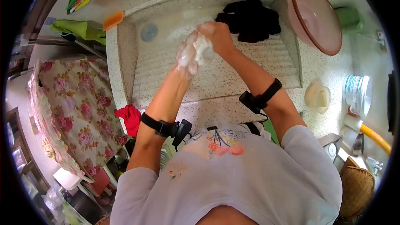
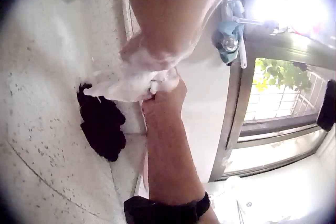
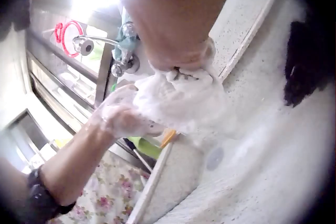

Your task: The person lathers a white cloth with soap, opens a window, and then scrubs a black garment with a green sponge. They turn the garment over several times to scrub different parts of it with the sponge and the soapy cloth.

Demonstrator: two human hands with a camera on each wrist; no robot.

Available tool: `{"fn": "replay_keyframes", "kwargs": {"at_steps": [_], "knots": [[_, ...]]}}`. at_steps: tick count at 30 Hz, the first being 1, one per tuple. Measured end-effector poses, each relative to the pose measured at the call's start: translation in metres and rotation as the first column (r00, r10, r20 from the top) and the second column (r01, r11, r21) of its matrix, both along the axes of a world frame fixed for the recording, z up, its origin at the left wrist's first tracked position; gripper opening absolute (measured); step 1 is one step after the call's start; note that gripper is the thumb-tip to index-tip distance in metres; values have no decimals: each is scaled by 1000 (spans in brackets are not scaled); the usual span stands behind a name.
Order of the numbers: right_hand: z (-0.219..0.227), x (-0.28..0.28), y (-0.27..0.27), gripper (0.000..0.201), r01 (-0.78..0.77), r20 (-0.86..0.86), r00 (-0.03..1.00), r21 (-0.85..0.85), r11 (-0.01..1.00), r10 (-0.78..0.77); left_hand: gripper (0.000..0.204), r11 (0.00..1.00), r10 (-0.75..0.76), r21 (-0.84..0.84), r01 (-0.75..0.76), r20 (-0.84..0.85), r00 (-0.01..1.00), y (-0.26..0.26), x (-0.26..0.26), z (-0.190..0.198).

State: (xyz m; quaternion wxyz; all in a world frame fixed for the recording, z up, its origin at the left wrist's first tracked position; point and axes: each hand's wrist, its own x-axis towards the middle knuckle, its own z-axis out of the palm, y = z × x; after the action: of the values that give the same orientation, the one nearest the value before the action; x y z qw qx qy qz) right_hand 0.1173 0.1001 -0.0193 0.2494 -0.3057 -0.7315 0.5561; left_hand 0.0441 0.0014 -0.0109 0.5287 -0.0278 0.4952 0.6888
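A white cloth [image 1: 203,51], thick with suds, is bunched between both hands over the ribbed slope of a stone washbasin [image 1: 166,81]. Foam coats the left hand [image 1: 187,54], which grips the cloth from the left. From the other side, the right hand [image 1: 217,37] holds it with curled fingers. In the right wrist view the foamy cloth [image 3: 181,103] bulges below the right hand and meets the left hand [image 3: 123,116]. A wet end of the cloth [image 2: 113,88] hangs down in the left wrist view. Black clothing [image 1: 252,21] lies in the basin, right of the hands.
A drain [image 1: 148,32] sits at the basin's left. An orange brush or sponge [image 1: 113,20] lies on the left rim, and a red cloth [image 1: 129,118] hangs at the near left corner. On the right are a pink basin [image 1: 300,25], a soap dish [image 1: 317,98] and a white tub [image 1: 356,93].
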Motion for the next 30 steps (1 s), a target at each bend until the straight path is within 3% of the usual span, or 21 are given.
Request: {"fn": "replay_keyframes", "kwargs": {"at_steps": [1,4,6,8,10,11,13,14,15,16,17,19,21,22,23,25,26,27,28,29,30], "knots": [[0,-1,-2,35,34,-30,999,-193,981,-41,36,998,-60,-36,60,12,998,-5,-5,9],[24,7,-2,36,-2,104,994,-193,981,23,38,993,72,-88,-77,-53,996,-2,-16,-6],[15,6,-7,34,-51,-135,988,176,983,75,37,981,109,-147,-125,-114,988,0,-16,-8],[11,1,-20,31,5,-269,952,491,871,146,35,980,151,-121,-159,-73,986,0,-18,-18],[36,-7,-56,29,112,-315,933,716,689,176,35,984,176,-2,-176,74,982,-2,-17,-37],[37,-3,-56,28,52,-196,969,755,654,150,37,981,176,61,-187,150,973,-3,-13,-36],[24,-10,-23,28,-75,101,995,572,817,21,38,998,8,-68,-15,-108,994,-2,11,16],[21,-11,-18,27,-77,70,997,569,819,45,39,986,-93,-158,58,-219,971,-5,20,28],[18,-12,-13,27,-79,39,997,566,820,69,34,976,-16,-216,-6,-96,995,-1,15,15],[14,-12,-8,27,-83,9,995,564,822,94,33,998,-19,-59,18,-8,1000,5,1,-12],[27,-13,-36,27,23,-135,985,711,703,104,31,995,-32,101,23,88,996,4,-14,-45],[-1,-11,-44,24,111,-151,988,806,581,20,30,991,-37,131,21,119,992,1,-7,-43],[-1,-10,-20,19,70,-68,997,748,660,-29,30,995,-2,-102,-2,-40,999,2,13,21],[0,-9,-17,17,54,-25,998,713,699,-52,30,998,-18,-55,20,36,999,-1,10,16],[-15,-9,-22,12,42,-76,997,722,690,19,31,1000,-29,4,29,109,994,-4,3,6],[-4,-8,-37,9,65,-180,978,741,669,105,34,993,-56,113,26,268,962,-10,-2,-9],[0,-8,-39,9,91,-237,962,750,655,138,33,998,-12,67,-2,210,978,-5,0,-11],[-18,-10,-19,10,68,-106,994,671,739,5,32,999,37,17,-40,149,988,0,5,-8],[-25,-11,-26,7,64,-100,995,689,722,7,31,996,81,-34,-79,84,993,4,10,-1],[-28,-15,-33,8,62,-95,995,711,700,8,30,960,22,-275,-58,-134,991,2,18,36],[-28,-16,-36,12,51,-86,996,741,669,19,29,985,24,-168,-28,-27,999,5,12,32]]}}
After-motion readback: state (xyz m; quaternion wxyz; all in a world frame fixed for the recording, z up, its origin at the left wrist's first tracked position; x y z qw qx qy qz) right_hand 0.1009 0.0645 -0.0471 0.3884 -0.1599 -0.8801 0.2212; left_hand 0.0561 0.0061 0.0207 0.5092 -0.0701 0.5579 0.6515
